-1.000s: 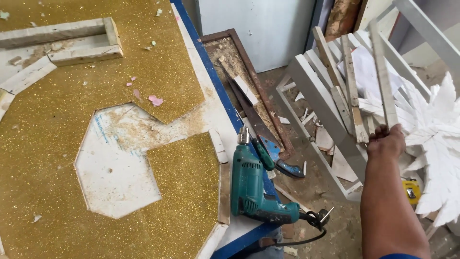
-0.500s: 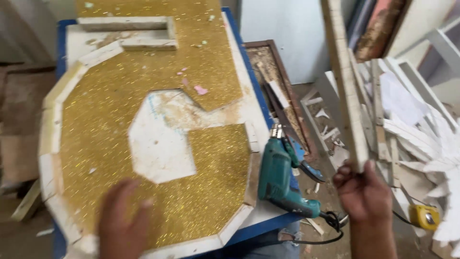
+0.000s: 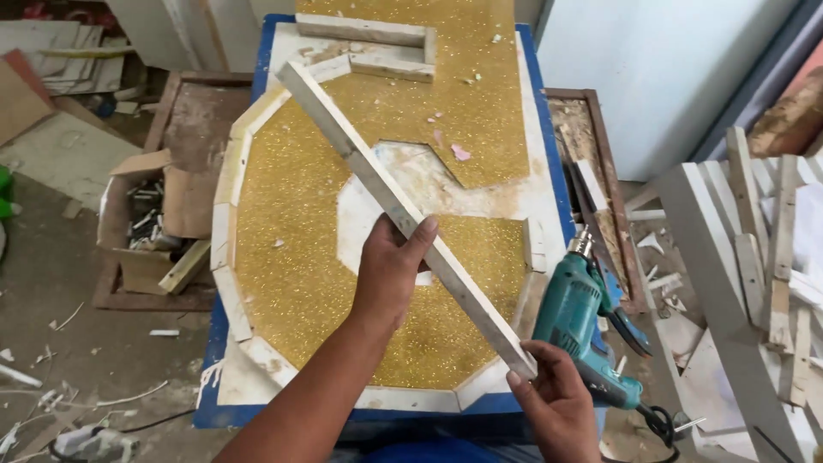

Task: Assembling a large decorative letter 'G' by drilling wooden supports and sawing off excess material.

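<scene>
Both our hands, left hand (image 3: 390, 279) and right hand (image 3: 557, 403), now grasp the wooden strip (image 3: 399, 210), newly brought across the gold glitter panel (image 3: 300, 266).

A rough, white-painted wooden strip (image 3: 403, 214) is seen, matt and chipped. The board (image 3: 317, 283) is covered in coarse gold glitter, edged with bare wood. The drill (image 3: 576, 321) is cased in smooth teal plastic.
</scene>
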